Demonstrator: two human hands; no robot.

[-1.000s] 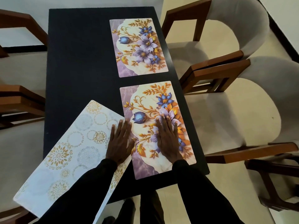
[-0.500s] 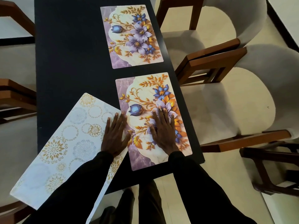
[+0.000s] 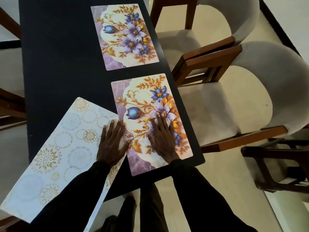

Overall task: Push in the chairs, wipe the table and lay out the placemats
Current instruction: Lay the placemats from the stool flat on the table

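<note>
Right hand (image 3: 163, 139): palm down on the near floral placemat (image 3: 142, 97), fingers straight and a bit spread, pressing flat, gripping nothing.
Left hand (image 3: 111, 143): also flat, fingers straight, on the white circle-pattern placemat (image 3: 55, 148); thumb splayed out to the floral mat's left edge.
Change: honestly not much. Both hands sit on the same spots as half a second ago; only the view has drifted, and the table's far edge has slid out of frame since a second ago.
Placemats: three. Two floral ones in a row along the right side of the black table (image 3: 58, 56), the far floral placemat (image 3: 124, 36) at upper centre. The white one lies slanted at lower left, hanging off the table edge.
Chairs: two cream ones, upper right chair (image 3: 209, 39) and middle right chair (image 3: 234, 106).
Arms: black sleeves coming up from the bottom edge, roughly parallel.
</note>
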